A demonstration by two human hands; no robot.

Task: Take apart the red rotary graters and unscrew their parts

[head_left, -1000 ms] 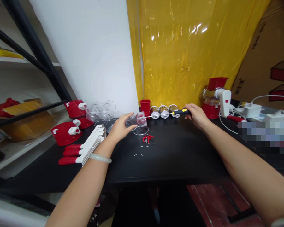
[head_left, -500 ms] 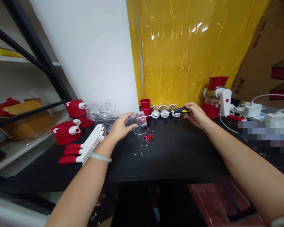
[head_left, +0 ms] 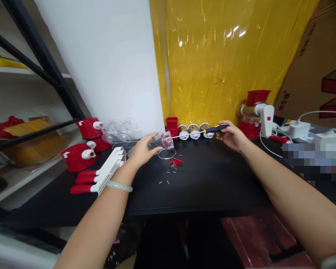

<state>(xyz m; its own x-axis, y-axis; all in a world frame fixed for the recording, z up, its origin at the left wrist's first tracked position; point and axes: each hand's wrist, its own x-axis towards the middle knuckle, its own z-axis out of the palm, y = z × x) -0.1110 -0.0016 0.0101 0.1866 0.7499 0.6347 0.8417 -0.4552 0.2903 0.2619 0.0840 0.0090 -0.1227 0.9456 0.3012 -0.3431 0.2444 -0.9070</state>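
A clear plastic housing [head_left: 167, 141] lies on its side on the black table, its round rim facing me. My left hand [head_left: 143, 149] is closed around its left part. In my right hand [head_left: 232, 137] is a black and yellow screwdriver [head_left: 217, 128], held level by the handle. Its long shank points left, and the tip reaches the housing's right end; whether it sits in a screw is too small to tell. Just in front of the housing lie small red plastic parts [head_left: 175, 163] and several loose screws [head_left: 168, 182].
White crank handles with red grips [head_left: 85, 179], red bases [head_left: 78, 157] and clear housings [head_left: 120, 129] stand left. Behind are grater drums [head_left: 194, 132] and a red hopper [head_left: 172, 123]. An assembled grater [head_left: 254, 116] and white chargers with cables [head_left: 299, 129] are right.
The screwdriver handle has turned slightly in my right hand, whose fingers have shifted a little. My left hand and the housing stay in place.
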